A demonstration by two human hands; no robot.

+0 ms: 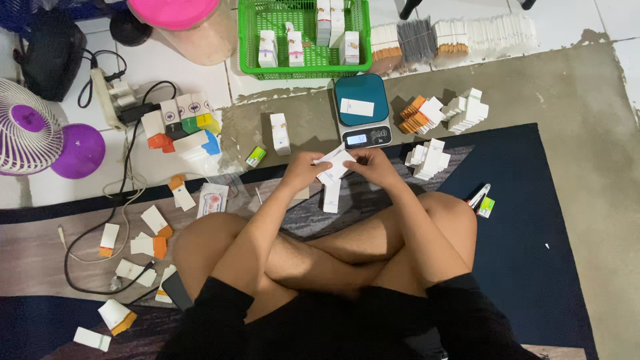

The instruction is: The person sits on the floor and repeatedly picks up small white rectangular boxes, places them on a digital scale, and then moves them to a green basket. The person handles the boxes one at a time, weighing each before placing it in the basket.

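- A white and purple fan [30, 130] stands on the white tiled floor [167, 63] at the far left edge, with a black cable [93, 233] running down from a power strip [113, 93] beside it.
- Folded white cartons with orange flaps [150, 240] lie scattered on the grey and navy rug [533, 253] near its left edge.
- A cluster of small upright boxes [180, 123] stands on the tile just past the rug's top edge.
- A green basket [303, 67] holding more boxes sits at the top, beside a jar with a pink lid [175, 12].
- The left hand [305, 167] and right hand [373, 165] are close together above the rug's top edge, both pinching a flat white carton [333, 167]; a second white strip hangs just below it.
- A teal kitchen scale [362, 110] sits on the bare concrete [567, 100] just beyond the hands, a white card on its platform.
- Stacks of flat cartons [443, 113] lie on the concrete right of the scale.
- A small green box [486, 207] lies on the rug by the right knee.
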